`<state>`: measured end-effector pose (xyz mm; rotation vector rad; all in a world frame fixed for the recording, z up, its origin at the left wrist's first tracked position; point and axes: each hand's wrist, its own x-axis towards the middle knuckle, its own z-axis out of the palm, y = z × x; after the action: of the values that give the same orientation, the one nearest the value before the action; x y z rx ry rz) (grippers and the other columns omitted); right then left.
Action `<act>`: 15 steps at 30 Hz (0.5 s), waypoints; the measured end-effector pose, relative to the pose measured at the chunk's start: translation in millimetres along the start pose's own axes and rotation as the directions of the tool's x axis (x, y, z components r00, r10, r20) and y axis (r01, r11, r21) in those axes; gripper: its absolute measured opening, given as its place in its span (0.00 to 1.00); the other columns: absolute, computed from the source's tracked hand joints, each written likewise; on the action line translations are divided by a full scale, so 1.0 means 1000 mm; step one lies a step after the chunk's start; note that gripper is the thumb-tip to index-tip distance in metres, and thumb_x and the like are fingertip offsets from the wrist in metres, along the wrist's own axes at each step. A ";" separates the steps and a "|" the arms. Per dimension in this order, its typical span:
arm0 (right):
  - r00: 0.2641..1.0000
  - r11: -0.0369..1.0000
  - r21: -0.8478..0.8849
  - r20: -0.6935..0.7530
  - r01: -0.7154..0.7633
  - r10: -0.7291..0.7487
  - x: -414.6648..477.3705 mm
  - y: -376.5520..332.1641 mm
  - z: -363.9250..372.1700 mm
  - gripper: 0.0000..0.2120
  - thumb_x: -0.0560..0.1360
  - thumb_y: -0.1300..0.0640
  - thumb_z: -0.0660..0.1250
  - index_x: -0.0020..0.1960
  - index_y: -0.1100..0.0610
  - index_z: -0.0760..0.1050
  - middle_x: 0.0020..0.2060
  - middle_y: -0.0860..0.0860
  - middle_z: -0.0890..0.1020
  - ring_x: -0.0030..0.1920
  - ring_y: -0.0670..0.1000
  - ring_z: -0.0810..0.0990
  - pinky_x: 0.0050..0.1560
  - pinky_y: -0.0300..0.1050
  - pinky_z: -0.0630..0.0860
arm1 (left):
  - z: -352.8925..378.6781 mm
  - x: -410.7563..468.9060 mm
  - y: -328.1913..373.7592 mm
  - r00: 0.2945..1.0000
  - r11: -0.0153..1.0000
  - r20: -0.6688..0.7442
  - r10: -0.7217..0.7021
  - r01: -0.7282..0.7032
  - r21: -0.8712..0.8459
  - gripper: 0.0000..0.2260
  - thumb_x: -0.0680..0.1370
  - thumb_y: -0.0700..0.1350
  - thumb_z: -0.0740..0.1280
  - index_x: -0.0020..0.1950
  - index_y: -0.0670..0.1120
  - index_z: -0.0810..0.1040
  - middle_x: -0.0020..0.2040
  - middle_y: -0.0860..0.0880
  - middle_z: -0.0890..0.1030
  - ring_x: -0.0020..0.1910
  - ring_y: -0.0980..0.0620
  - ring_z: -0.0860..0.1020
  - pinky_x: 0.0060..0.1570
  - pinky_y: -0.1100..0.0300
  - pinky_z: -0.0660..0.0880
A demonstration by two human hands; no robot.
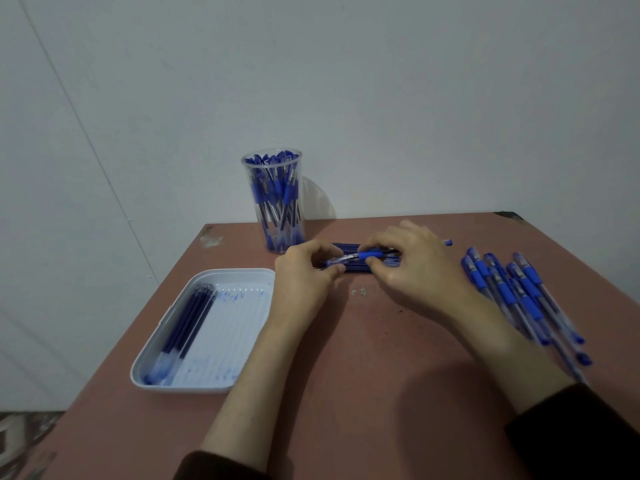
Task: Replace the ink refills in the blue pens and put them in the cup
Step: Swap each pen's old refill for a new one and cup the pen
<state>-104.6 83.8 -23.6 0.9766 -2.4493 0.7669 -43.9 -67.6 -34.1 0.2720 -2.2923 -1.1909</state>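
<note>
refill row (353, 266) half hidden, pen pile (526, 296) blurred

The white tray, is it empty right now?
No, the white tray holds several dark blue refills along its left side.

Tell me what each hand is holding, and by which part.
Both hold one blue pen: the left hand pinches its clear barrel end, and the right hand pinches the blue grip section.

Cup (277, 202) behind refill row (356, 267); tray (239, 272) left w/ refills (188, 320) inside; loose pens (519, 292) right.
</note>
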 end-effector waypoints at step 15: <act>0.984 0.978 0.118 0.062 -0.173 0.167 -0.001 -0.007 0.007 0.32 0.65 0.24 0.54 0.35 0.51 0.78 0.26 0.49 0.78 0.32 0.47 0.75 0.36 0.45 0.69 | 0.003 -0.002 0.006 0.986 0.935 0.111 0.128 -0.082 -0.345 0.15 0.69 0.32 0.73 0.44 0.53 0.80 0.40 0.55 0.84 0.42 0.58 0.81 0.43 0.67 0.76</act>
<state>-99.7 75.7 -27.3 0.8468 -2.5819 0.9709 -43.2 -61.1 -31.1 -0.0599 -2.1286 -1.5587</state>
